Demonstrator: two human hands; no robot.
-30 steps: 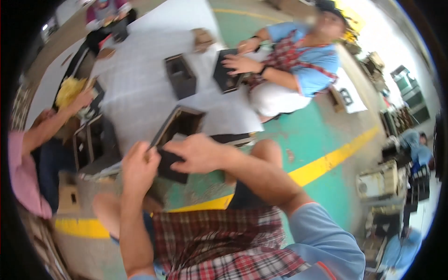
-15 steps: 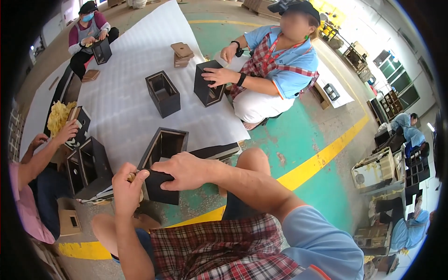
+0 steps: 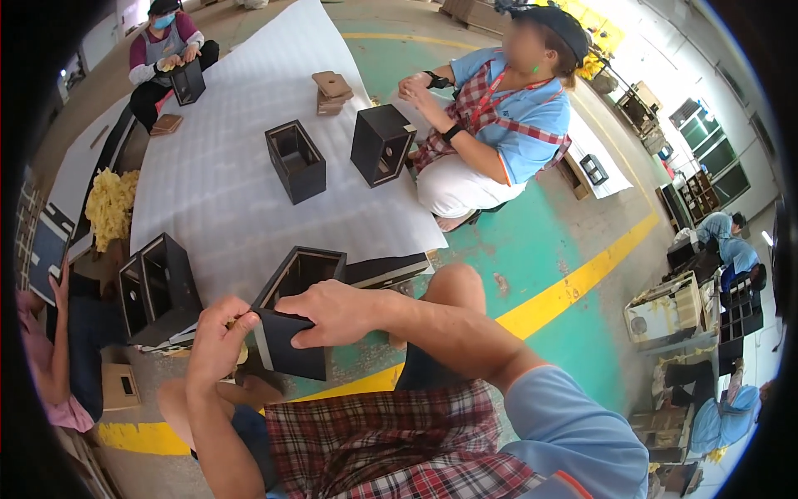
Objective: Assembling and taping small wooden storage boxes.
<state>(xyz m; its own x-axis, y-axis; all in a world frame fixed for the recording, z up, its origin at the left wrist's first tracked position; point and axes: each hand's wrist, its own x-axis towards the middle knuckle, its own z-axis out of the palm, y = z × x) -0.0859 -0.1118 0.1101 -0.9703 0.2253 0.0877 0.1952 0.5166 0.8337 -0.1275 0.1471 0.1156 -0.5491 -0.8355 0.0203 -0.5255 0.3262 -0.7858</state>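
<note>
A black open-topped wooden box (image 3: 293,353) stands tilted in front of me, its hollow inside turned up and away. My right hand (image 3: 332,309) grips its near wall, fingers bent over the rim and thumb on the outer face. Closed at the box's left corner is my left hand (image 3: 218,333), thumb pressed against the fingers. What it pinches there is too small to make out. Just left of it, a second black box (image 3: 162,291) with a round hole and a divider rests at the sheet's edge.
Two more black boxes (image 3: 296,162) (image 3: 382,145) stand on the white sheet (image 3: 224,183), beside stacked brown panels (image 3: 332,90). A co-worker (image 3: 507,108) squats at the right, another (image 3: 170,58) sits far left. A third person's hand (image 3: 60,287) holds a panel near yellow wadding (image 3: 110,208).
My box has shifted slightly nearer and right, both hands staying on it. The co-worker at the right has let go of a box and brought both hands together. The left person's box has moved away from the wadding.
</note>
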